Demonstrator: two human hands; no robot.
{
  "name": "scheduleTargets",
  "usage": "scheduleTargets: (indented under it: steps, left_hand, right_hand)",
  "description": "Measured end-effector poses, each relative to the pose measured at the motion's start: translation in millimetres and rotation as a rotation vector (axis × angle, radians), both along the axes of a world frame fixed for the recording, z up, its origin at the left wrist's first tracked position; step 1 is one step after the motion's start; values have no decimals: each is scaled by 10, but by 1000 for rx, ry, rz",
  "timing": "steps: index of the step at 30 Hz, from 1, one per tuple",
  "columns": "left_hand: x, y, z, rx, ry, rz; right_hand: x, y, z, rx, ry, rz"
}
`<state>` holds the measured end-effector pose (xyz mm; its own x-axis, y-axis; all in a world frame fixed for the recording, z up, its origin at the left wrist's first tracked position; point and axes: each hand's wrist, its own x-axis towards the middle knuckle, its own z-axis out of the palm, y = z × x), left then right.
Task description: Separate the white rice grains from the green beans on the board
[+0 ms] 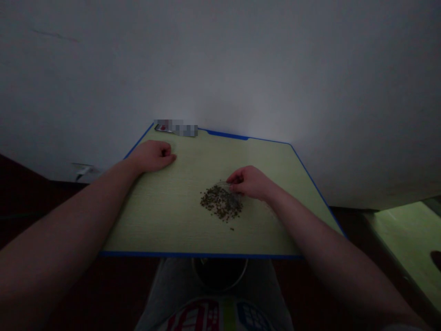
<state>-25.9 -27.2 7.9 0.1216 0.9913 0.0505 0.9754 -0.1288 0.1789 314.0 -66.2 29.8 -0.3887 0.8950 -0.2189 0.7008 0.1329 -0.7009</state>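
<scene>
On the light table (179, 220) lies a loose pile of small brown granules (217, 202), like seeds or grains; their exact kind is too dim to tell. My right hand (250, 182) is at the pile's upper right edge, thumb and fingers pinched on a thin, see-through thing with a curved rim (223, 184). This thing lies over part of the granules, and its kind is unclear. Farther left, my left hand (153, 155) rests on the table near its left edge, fingers curled in, with nothing visible in them.
A flat phone-like object (165, 129), partly blurred out, lies at the table's back left corner. A blue edge strip (203, 254) runs round the table. Behind stands a white wall (220, 69) with a socket and plug (82, 171) low on the left. Below the front edge is a dark round container (220, 273).
</scene>
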Motion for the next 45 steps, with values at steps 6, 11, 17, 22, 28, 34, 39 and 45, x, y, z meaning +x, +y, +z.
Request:
scheduleTargets:
  steps: [6,11,17,22,28,34,39,45]
  left_hand:
    - [12,-5,16,-10,-10,12]
    - [0,7,-1,-6,-9,4]
    - [8,7,6,-4,17,-1]
    - [23,-1,19,-13,10,12]
    - [10,16,2,-10,7,-1]
    - [27,11,14,-11,16,7]
    - [25,12,18,-19,8,23]
    - [3,22,-4,-11,6,7]
  right_hand:
    - [41,39,7,-40,45,-20]
    - [90,75,4,-80,67,-48]
    - [128,133,-22,-102,94,-70]
    - [192,193,-13,-108,88,-85]
    - [313,264,139,-2,41,-120]
    - [311,335,204,139,-109,-118]
    - [247,250,166,188,-190,-46]
    - [205,259,346,290,-168,39]
